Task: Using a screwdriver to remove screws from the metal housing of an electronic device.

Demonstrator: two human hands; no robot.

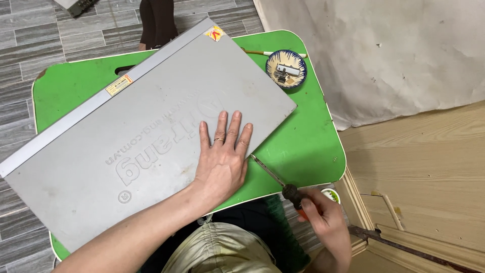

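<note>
— As the grey metal panel (146, 126) lies flat and slantwise across the green table (303, 146), where do we have our hands?
— Our left hand (222, 156) rests palm-down on the panel's near edge, fingers spread wide, a ring on one finger.
— And our right hand (326, 220)?
— Off the table's near corner, closed around the dark handle of a screwdriver (278, 179); its shaft slants up to the panel's edge just beside our left hand. A small patterned bowl (286, 68) sits beyond the panel's far corner
</note>
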